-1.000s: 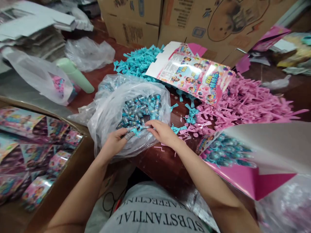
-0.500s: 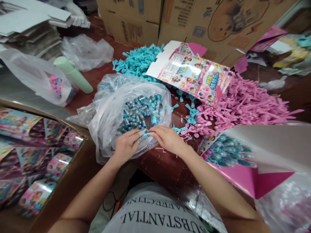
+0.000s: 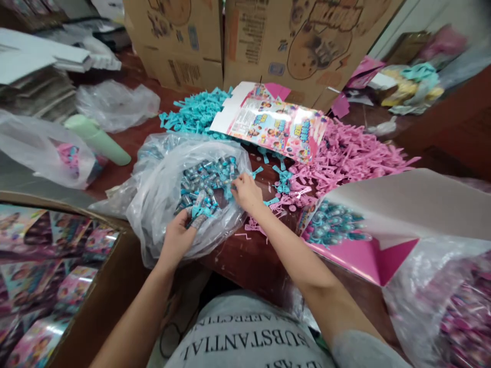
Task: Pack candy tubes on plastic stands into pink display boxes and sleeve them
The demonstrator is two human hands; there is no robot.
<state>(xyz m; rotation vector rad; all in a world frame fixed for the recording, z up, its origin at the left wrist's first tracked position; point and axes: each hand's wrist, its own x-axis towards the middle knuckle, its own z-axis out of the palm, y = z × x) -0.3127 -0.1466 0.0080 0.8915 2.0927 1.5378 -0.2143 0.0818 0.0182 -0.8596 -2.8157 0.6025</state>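
Note:
My left hand (image 3: 179, 236) is closed at the near side of an open clear plastic bag (image 3: 151, 197). Its thumb and fingers pinch a small turquoise plastic piece (image 3: 201, 210); a clear part seems to stick up from it. Small clear tubes with blue ends (image 3: 197, 176) fill the bag. Over the bag's right side, my right hand (image 3: 247, 191) has its fingertips drawn together beside the tubes; whatever is between them is too small to make out.
Behind the bag lies a turquoise heap of plastic pieces (image 3: 195, 110), partly under a printed card sheet (image 3: 274, 122). Pink pieces (image 3: 356, 153) are piled to the right. A pink box (image 3: 355, 255) holds filled tubes. At left stand a carton (image 3: 111, 266) and a green bottle (image 3: 97, 139).
My hands, together over the bag's near edge half a second ago, have parted. The right moved up to the bag's right side; the left keeps the turquoise piece. The whole view has shifted.

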